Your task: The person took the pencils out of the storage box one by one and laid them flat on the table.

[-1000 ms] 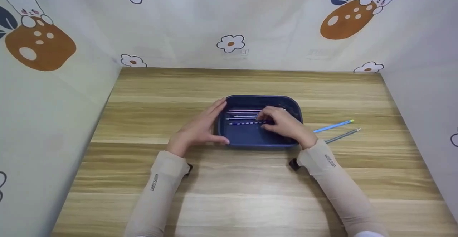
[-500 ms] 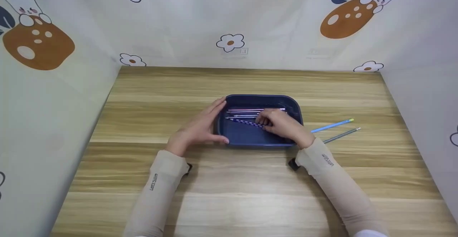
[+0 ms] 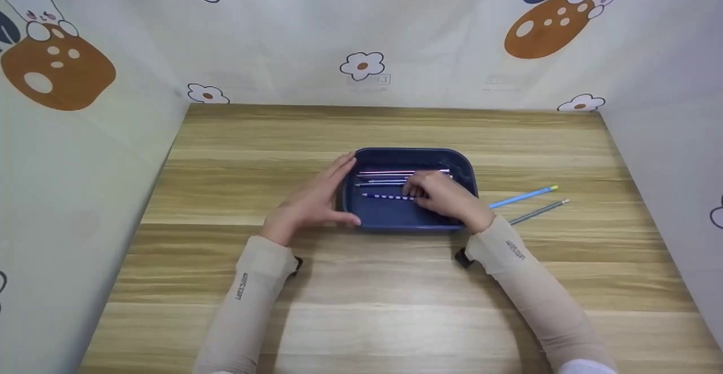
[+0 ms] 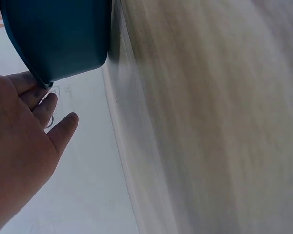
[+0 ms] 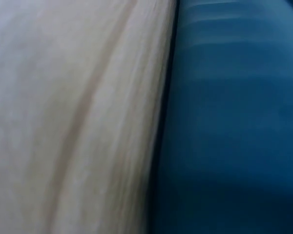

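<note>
A dark blue rectangular box (image 3: 384, 216) stands on the table in the head view. Inside it my right hand (image 3: 443, 196) pinches a purple pencil with pale spots (image 3: 387, 196); the hand covers the pencil's right end. Several other pencils (image 3: 381, 173) lie side by side along the far part of the box floor. My left hand (image 3: 308, 201) touches the box's left end, fingers extended along it and thumb near the front corner. The left wrist view shows that hand (image 4: 24, 131) at the box's corner; the right wrist view shows the box's side (image 5: 234, 122) without the hand.
Right of the box, a blue pencil (image 3: 525, 196) and a grey-green pencil (image 3: 539, 212) lie on the wood-grain table (image 3: 361, 306). Both are partly behind the right wrist. Patterned cloth walls (image 3: 294, 35) enclose the table at the back and sides.
The spotted pencil tilts half a second ago, then lies level again, parallel to the other pencils in the box. The right hand shifts slightly; the left hand stays at the box's end.
</note>
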Available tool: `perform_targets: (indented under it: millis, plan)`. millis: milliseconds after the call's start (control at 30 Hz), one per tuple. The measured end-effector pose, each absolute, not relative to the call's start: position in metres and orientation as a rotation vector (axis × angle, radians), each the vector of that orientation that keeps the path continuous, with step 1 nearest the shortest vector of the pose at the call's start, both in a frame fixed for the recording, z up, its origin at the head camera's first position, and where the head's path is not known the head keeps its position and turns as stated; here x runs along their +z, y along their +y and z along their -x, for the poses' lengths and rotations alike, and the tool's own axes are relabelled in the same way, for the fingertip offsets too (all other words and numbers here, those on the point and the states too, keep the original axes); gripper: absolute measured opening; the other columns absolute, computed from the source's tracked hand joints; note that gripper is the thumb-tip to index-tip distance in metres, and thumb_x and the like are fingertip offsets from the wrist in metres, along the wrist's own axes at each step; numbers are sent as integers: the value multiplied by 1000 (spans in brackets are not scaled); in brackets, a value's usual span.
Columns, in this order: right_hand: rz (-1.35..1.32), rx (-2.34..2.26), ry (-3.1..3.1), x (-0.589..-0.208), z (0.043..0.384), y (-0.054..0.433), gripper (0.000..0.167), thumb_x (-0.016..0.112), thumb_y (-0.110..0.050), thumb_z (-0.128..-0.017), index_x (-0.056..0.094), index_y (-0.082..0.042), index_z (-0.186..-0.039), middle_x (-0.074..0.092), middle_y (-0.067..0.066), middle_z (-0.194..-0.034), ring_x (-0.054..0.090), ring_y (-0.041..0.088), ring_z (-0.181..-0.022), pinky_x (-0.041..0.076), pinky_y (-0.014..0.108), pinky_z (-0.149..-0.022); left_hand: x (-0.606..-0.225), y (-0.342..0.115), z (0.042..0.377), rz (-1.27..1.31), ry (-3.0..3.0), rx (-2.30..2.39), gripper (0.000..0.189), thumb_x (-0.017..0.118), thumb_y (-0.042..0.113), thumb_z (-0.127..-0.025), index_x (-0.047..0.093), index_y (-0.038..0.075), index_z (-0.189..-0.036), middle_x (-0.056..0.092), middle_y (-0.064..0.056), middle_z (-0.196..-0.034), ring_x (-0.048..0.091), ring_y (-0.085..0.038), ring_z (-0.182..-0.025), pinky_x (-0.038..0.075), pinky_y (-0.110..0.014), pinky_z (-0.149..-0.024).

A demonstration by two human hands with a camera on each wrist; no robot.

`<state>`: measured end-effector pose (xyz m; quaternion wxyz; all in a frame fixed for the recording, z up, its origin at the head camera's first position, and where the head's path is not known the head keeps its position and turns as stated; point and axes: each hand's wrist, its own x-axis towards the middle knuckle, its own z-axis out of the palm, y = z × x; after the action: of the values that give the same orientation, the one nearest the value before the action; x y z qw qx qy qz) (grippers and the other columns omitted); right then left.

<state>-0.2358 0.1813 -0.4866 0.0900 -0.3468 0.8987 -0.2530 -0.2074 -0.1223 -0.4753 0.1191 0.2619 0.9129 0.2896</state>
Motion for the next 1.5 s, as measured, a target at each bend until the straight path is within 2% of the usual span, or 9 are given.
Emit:
perform_targets:
  millis: [300,700,1000,1267,1500]
  plan:
    - [1016,-766,2651,-486,237,181,22,61,5,-84,71,-6,-100,72,6,-96,63,16,-84,56,32,-76,-473,-123,208,-781,2670,828,127,80,66,-67,10,19,-162,4,3,-170,9,-21,-157,18,-43,-128]
    - [1092,-810,2628,-484,235,182,19,63,3,-85,71,-6,-99,71,6,-95,62,15,-83,54,31,-74,-478,-123,208,-812,2668,875,125,85,58,-68,13,16,-162,6,2,-170,10,-22,-157,18,-42,-128]
    - [1071,-826,2600,-481,234,183,20,63,2,-85,71,-6,-102,71,6,-98,61,16,-85,55,31,-76,-477,-123,208,-788,2671,855,126,83,62,-68,12,20,-162,4,5,-170,11,-21,-157,19,-43,-127]
    - [1050,-847,2601,-474,231,186,21,63,-1,-87,71,-7,-105,72,5,-101,62,16,-87,56,32,-79,-476,-122,208,-785,2675,853,126,84,60,-68,12,19,-162,4,5,-170,9,-21,-157,18,-44,-128]
    - [1093,-891,2631,-466,228,193,20,64,1,-86,71,-7,-102,72,6,-100,65,16,-88,58,33,-80,-476,-123,208,-816,2674,853,127,81,66,-67,12,16,-162,4,2,-170,9,-21,-157,18,-43,-128]
